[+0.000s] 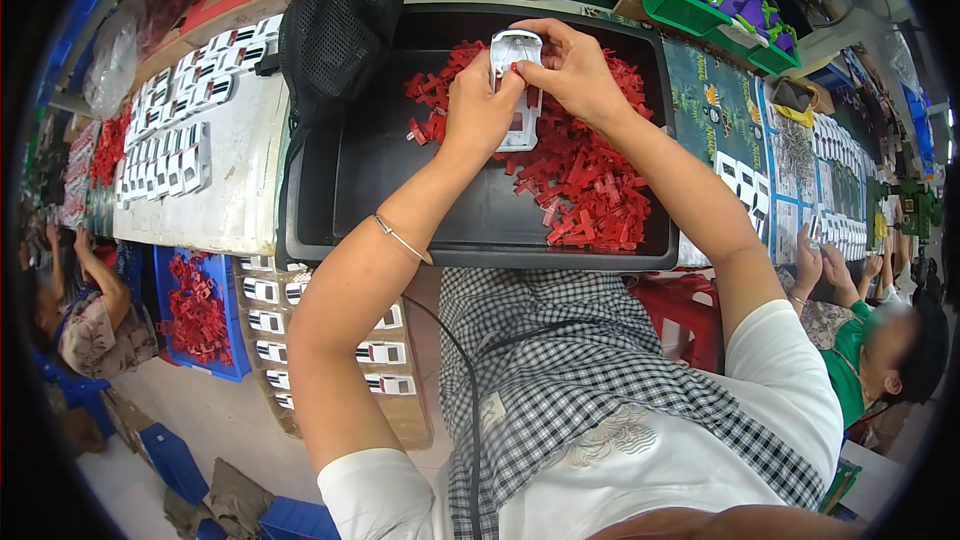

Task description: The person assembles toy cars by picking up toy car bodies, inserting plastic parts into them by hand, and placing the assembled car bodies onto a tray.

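Observation:
Over a black tray I hold a white toy car body, its hollow inside facing up. My left hand is closed on its left side, thumb reaching in. Closed along the right side, my right hand has its fingers curled round the far end. Between the thumbs shows a small red bit; whether it is a part or a nail I cannot tell. Below my hands lies a heap of red plastic parts.
A black mesh bag overlaps the tray's left rim. White toy car bodies stand in rows at left. A green bin holds purple and green parts. A blue crate has red parts. A co-worker sits at right.

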`<action>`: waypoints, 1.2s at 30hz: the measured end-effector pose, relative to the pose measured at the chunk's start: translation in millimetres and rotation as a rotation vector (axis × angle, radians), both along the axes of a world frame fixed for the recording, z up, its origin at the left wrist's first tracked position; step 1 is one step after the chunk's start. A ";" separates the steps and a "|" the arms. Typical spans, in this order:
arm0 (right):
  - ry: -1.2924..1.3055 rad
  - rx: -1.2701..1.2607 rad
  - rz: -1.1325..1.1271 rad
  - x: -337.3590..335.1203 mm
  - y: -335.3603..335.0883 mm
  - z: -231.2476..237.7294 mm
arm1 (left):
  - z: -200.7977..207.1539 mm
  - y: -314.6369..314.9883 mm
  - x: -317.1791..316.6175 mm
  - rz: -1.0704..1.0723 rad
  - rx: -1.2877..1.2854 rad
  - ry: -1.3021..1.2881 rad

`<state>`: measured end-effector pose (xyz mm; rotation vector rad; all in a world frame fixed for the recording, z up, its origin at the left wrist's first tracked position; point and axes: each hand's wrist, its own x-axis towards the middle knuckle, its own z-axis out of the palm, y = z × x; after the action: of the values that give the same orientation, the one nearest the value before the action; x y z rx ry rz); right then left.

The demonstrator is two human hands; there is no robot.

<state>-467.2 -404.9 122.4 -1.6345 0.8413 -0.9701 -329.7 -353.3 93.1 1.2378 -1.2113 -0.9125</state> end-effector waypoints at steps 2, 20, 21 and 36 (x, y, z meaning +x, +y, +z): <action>0.073 0.025 0.037 -1.1 -0.4 -1.1 | 1.5 1.5 0.5 -0.004 0.007 -0.020; 0.075 -0.078 0.005 2.8 4.5 -0.2 | 11.3 7.4 3.2 0.057 -0.059 -0.198; 0.067 -0.082 0.011 5.4 5.2 0.4 | 10.2 7.3 5.1 0.031 -0.058 -0.143; -0.105 0.004 0.069 0.3 27.4 41.9 | 50.2 114.5 242.2 0.459 -0.078 -0.399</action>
<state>-467.0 -377.5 164.3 -1.5845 0.7118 -0.9957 -87.5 -238.8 143.3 1.5951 -1.1783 -0.2858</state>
